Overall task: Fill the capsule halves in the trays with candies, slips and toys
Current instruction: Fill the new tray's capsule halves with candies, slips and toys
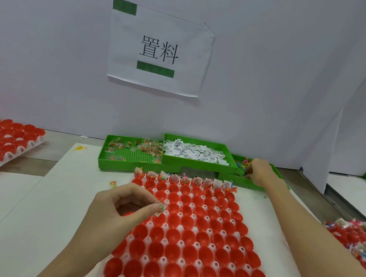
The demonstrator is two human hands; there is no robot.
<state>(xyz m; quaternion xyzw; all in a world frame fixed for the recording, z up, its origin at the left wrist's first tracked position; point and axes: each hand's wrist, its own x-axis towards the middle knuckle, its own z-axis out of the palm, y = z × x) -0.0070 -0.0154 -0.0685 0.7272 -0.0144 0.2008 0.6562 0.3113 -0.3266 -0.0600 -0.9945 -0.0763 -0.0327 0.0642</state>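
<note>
- Tray [180, 244] of red capsule halves [173, 270] sits nearest, centre of the white mat [33, 224]; white tray, open red cups in rows, most of them empty.
- Left hand [123, 206] hovers over tray's left edge, thumb and forefinger pinching a small candy packet [161, 206] just above the upper-left cups.
- Far row of cups [184, 180] already filled: candy packets and white slips stick up, a bit of pink toy shows too.
- One loose candy packet [113, 183] lies on the mat just left of the tray's far corner.
- Right hand [258, 171] reaches into the right green bin [274, 170], fingers curled down among coloured toys [243, 164]; what it grips, cannot tell.
- Middle green bin [200, 140] holds white slips [194, 152]; left green bin [105, 155] holds candy packets [136, 148].
- Second tray [5, 140] of red halves at far left; filled tray [356, 240] at right edge.
- Paper sign [160, 48] with green tape on the grey wall behind.
</note>
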